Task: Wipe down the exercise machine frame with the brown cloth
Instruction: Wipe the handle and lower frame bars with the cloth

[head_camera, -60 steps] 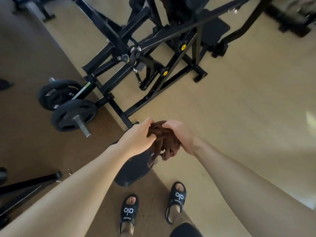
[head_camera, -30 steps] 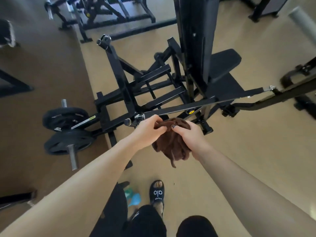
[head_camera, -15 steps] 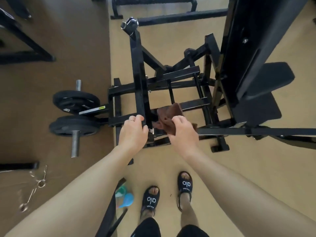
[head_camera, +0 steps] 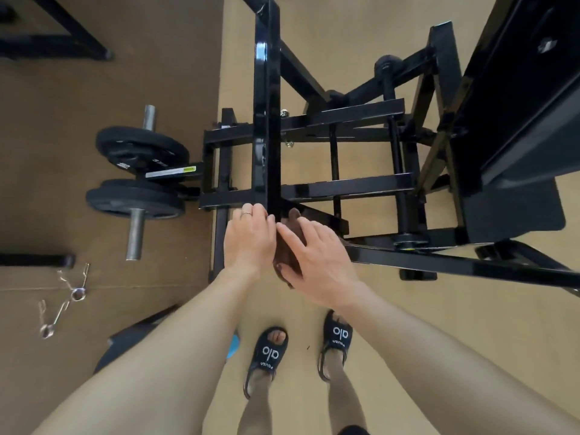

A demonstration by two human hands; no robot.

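Both hands press together on the cloth (head_camera: 286, 243) at the near end of a glossy black bar (head_camera: 267, 120); left hand (head_camera: 249, 238) cups the bar's left side, fingers curled, a ring on one finger; right hand (head_camera: 317, 257) lies flat over the cloth, fingers spread, thumb tucked under the lower fold; only a brown sliver of the cloth shows between them, pressed against the frame (head_camera: 345, 188). Far left of the grip, spring clips (head_camera: 64, 296) lie on the darker floor; nearer, two weight plates (head_camera: 138, 174) sit on a steel peg (head_camera: 135, 235). Directly below the grip, two black sandals (head_camera: 266, 353). Right of the grip, cross-members run to a black seat pad (head_camera: 514, 211); a long bar (head_camera: 464, 266) angles off toward the right edge.
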